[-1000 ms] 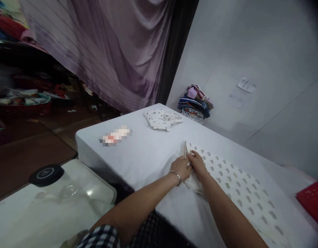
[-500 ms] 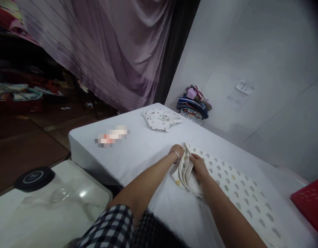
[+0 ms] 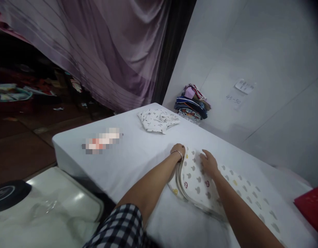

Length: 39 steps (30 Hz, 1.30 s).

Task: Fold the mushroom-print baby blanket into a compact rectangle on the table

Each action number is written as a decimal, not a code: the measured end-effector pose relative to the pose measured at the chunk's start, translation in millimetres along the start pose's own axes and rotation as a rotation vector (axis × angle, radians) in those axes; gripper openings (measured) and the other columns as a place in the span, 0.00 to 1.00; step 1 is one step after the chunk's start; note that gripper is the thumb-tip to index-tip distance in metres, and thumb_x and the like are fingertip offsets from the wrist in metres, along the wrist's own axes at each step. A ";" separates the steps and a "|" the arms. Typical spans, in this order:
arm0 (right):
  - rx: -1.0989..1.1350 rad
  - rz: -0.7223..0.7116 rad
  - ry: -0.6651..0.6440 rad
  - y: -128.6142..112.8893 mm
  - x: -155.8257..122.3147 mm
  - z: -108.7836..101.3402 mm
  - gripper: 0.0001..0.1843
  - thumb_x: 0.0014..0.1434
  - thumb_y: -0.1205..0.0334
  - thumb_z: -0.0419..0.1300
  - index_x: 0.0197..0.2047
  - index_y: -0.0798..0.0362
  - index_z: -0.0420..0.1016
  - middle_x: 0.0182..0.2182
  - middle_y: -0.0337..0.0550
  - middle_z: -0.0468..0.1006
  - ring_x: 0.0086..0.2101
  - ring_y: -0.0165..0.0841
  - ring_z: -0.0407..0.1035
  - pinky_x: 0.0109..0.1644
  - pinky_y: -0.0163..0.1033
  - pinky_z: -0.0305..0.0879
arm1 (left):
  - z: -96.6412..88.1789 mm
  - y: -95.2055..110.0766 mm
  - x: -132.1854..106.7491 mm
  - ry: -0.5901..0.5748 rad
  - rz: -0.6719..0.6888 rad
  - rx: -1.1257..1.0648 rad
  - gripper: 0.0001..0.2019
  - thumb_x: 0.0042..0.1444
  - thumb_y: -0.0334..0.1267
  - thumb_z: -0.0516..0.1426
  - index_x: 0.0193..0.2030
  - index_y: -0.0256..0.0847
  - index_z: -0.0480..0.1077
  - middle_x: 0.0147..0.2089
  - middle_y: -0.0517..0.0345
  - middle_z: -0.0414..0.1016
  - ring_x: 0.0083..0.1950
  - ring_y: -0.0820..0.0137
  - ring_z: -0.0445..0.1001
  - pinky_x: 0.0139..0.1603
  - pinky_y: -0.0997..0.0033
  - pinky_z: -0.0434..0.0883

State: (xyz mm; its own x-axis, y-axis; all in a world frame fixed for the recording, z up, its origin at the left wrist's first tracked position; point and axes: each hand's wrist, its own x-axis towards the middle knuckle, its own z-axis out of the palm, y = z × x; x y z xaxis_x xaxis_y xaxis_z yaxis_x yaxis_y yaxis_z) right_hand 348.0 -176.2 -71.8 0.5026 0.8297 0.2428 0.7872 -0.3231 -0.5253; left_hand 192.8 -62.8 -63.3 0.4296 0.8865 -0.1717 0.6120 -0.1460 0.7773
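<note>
White cloth [image 3: 193,174] with grey shapes lies partly folded on the white table [image 3: 138,156] in the head view. The left hand [image 3: 178,150] curls at its edge; I can't tell if it grips. The right hand [image 3: 210,164] has loose, spread fingers over the cloth. Folding seems the step now; the next move probably needs flat, gentle hands

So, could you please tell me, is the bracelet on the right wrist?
No, the bracelet circles the left wrist, while the right wrist shows none.
</note>
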 end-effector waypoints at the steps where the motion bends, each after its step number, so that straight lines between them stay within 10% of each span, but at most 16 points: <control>1: -0.124 0.002 -0.041 8.3 2.1 0.2 0.28 0.57 0.52 0.46 0.56 0.60 0.66 0.57 0.54 0.64 0.57 0.43 0.56 0.60 0.50 0.51 | 2.1 0.4 2.9 0.001 0.002 -0.011 0.15 0.54 0.39 0.50 0.39 0.36 0.76 0.46 0.43 0.76 0.48 0.59 0.74 0.43 0.68 0.68; 9: -0.517 0.051 -0.179 33.5 -7.1 19.0 0.32 0.63 0.47 0.37 0.64 0.55 0.52 0.64 0.46 0.52 0.63 0.39 0.42 0.63 0.51 0.40 | 11.9 -9.5 19.0 0.113 -0.049 -0.130 0.12 0.53 0.42 0.53 0.40 0.42 0.75 0.44 0.53 0.77 0.45 0.66 0.74 0.41 0.73 0.67; 23: -0.293 -0.108 -0.142 0.0 1.3 19.7 0.30 0.62 0.49 0.42 0.63 0.54 0.56 0.64 0.48 0.50 0.63 0.42 0.38 0.63 0.55 0.38 | 17.8 -22.4 26.1 0.155 0.043 -0.193 0.11 0.53 0.37 0.55 0.44 0.42 0.70 0.38 0.54 0.78 0.42 0.68 0.74 0.42 0.72 0.67; 29: 0.039 -0.190 -0.139 -49.8 26.5 50.8 0.25 0.60 0.51 0.45 0.55 0.53 0.67 0.52 0.47 0.70 0.57 0.40 0.57 0.61 0.50 0.48 | 18.2 -23.1 20.0 0.184 0.098 -0.212 0.14 0.52 0.35 0.55 0.47 0.44 0.68 0.41 0.57 0.76 0.42 0.69 0.73 0.42 0.72 0.67; 39: 0.319 -0.054 -0.124 -42.1 38.1 66.9 0.26 0.58 0.49 0.45 0.47 0.55 0.75 0.43 0.46 0.77 0.44 0.38 0.70 0.51 0.42 0.62 | 18.2 -19.4 13.5 0.234 0.141 -0.292 0.13 0.51 0.35 0.57 0.46 0.47 0.68 0.39 0.62 0.76 0.41 0.70 0.73 0.41 0.73 0.67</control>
State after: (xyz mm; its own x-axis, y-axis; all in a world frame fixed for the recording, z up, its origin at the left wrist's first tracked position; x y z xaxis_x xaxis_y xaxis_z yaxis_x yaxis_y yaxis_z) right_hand 310.1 -100.5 -95.0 0.4003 0.8971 0.1870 0.6504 -0.1344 -0.7476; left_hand 198.7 -56.0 -91.8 0.3125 0.9476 0.0656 0.3287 -0.1727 0.9285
